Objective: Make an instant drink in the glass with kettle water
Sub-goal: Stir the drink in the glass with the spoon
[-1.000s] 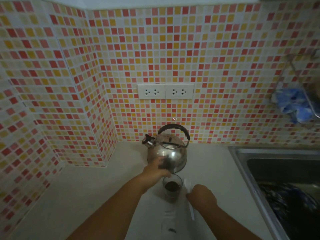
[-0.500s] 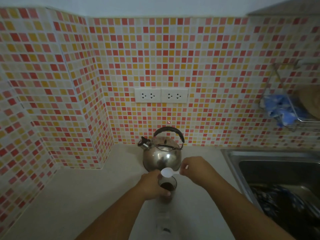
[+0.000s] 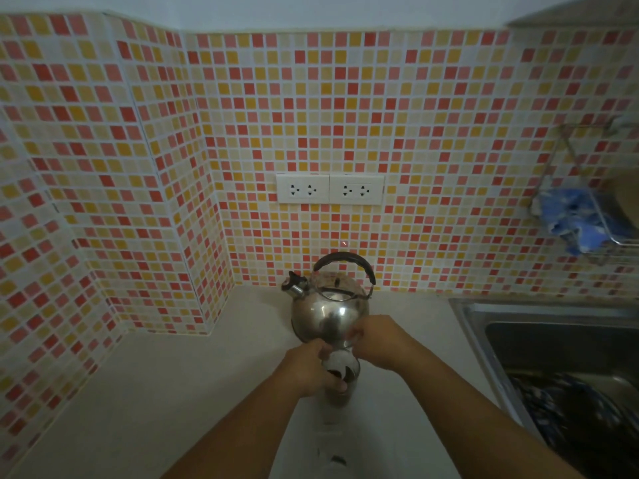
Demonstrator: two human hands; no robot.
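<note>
Both forearms reach forward, left hand [image 3: 313,369] curled, right hand [image 3: 378,344] closed above it.

The kettle [image 3: 330,305] stands on the tabletop [image 3: 207,375] against the wall. Just in front of it stands the glass [image 3: 340,382], the left hand [image 3: 313,369] at its left side, the right hand [image 3: 378,344] at its right. Right of the kettle lies the sink [image 3: 553,340]; above it, the sockets [image 3: 330,189].

Red, orange and cream mosaic tiles [image 3: 432,133], silver kettle [image 3: 328,312], blue cloth [image 3: 570,223].

One camera on my head looks forward and down, close over the worktop [image 3: 214,385], facing the tiled wall [image 3: 415,133].
</note>
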